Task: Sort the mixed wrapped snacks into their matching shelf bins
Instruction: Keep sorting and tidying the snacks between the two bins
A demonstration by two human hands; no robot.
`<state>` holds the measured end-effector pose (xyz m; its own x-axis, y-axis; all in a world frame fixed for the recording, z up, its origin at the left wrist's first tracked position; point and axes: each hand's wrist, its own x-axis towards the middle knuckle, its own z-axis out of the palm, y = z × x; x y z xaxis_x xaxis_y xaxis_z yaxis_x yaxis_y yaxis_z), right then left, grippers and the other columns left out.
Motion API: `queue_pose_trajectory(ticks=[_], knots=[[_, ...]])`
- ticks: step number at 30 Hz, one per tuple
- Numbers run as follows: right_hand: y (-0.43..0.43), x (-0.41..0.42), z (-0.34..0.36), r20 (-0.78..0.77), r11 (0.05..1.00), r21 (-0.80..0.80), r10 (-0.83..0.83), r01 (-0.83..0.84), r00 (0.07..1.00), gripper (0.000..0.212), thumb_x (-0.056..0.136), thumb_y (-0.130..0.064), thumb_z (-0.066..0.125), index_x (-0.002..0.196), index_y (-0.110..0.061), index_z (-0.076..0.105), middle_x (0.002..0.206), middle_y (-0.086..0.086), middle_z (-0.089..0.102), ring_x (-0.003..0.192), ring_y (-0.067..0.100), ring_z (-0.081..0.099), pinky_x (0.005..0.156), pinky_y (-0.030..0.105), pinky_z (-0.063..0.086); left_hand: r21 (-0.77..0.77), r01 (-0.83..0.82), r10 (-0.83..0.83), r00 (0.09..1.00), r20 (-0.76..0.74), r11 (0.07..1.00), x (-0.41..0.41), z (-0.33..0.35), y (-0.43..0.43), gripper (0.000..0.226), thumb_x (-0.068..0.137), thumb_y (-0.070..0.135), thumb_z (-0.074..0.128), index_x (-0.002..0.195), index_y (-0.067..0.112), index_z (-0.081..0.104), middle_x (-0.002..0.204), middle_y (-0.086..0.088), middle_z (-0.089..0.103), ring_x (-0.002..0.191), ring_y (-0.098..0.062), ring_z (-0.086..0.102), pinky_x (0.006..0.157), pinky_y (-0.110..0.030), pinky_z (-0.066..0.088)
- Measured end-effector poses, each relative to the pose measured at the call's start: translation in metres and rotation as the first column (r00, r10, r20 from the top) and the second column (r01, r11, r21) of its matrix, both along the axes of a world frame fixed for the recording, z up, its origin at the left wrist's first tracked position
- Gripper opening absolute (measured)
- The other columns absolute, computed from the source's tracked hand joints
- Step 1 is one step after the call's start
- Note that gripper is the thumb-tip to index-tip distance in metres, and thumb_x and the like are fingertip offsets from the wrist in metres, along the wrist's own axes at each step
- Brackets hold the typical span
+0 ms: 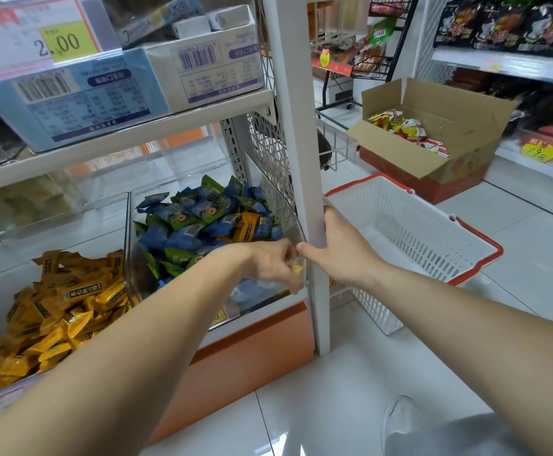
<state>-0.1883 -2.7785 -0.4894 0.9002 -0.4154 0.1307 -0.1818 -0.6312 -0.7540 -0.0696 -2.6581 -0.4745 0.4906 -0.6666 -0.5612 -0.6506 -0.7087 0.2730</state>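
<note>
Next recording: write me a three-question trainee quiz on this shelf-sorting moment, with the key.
1. True or false: the right hand holds the white upright.
2. The left hand, inside the blue-green bin, pinches a wrapped snack coloured: A red, B yellow, C white.
3. Fill in: the white basket stands on the ____.
Key: 1 true; 2 B; 3 floor.
</note>
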Motion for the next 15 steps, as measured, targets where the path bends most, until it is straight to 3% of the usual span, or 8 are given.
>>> queue_pose_trajectory(ticks=[4,8,10,13,15], knots=[[-0.001,0.000,0.002,-0.010,0.999,0.025,0.027,-0.027,1.000,0.070,0.086,-0.037,0.071,0.144,-0.021,0.033,0.135,0.002,0.054,0.120,0.021,0.055,0.101,0.044,0.049,-0.008,0.004,-0.005,0.999,-0.045,1.000,0.000,-0.003,0.004,0.088,0.077,0.044,0.075,0.151,0.026,0.031,0.146,-0.001,0.046,0.121,-0.020,0.048,0.095,-0.030,0.038],[-0.002,-0.001,0.002,-0.020,0.999,0.019,0.046,-0.045,0.999,0.074,0.086,-0.040,0.071,0.146,-0.022,0.031,0.137,0.002,0.051,0.122,0.019,0.052,0.104,0.043,0.047,-0.026,0.025,-0.026,0.999,-0.041,0.999,-0.005,-0.005,0.011,0.088,0.078,0.047,0.069,0.153,0.026,0.029,0.152,0.000,0.041,0.133,-0.021,0.043,0.105,-0.032,0.035],[-0.002,-0.002,0.002,-0.035,0.999,0.005,0.043,-0.043,0.998,0.074,0.087,-0.042,0.070,0.146,-0.021,0.031,0.138,0.003,0.050,0.123,0.020,0.051,0.104,0.042,0.047,-0.045,0.034,-0.036,0.998,-0.045,0.998,-0.007,-0.004,0.014,0.083,0.076,0.047,0.070,0.148,0.027,0.036,0.140,0.004,0.050,0.126,-0.021,0.048,0.100,-0.032,0.039],[-0.001,-0.002,0.001,-0.064,0.999,-0.020,0.034,-0.035,0.997,0.072,0.088,-0.043,0.068,0.144,-0.016,0.032,0.137,0.006,0.052,0.124,0.022,0.051,0.104,0.043,0.046,-0.078,0.048,-0.050,0.998,-0.024,0.996,-0.008,-0.001,0.015,0.048,0.076,0.043,0.073,0.119,0.027,0.057,0.107,0.010,0.062,0.101,-0.018,0.059,0.083,-0.031,0.046],[-0.001,-0.003,0.001,-0.075,0.999,-0.027,0.029,-0.031,0.997,0.071,0.088,-0.044,0.068,0.143,-0.015,0.032,0.136,0.006,0.052,0.124,0.023,0.051,0.103,0.044,0.047,-0.108,0.057,-0.059,0.998,-0.009,0.992,-0.010,0.002,0.016,0.042,0.077,0.041,0.074,0.114,0.026,0.058,0.106,0.006,0.062,0.097,-0.018,0.059,0.084,-0.034,0.049]])
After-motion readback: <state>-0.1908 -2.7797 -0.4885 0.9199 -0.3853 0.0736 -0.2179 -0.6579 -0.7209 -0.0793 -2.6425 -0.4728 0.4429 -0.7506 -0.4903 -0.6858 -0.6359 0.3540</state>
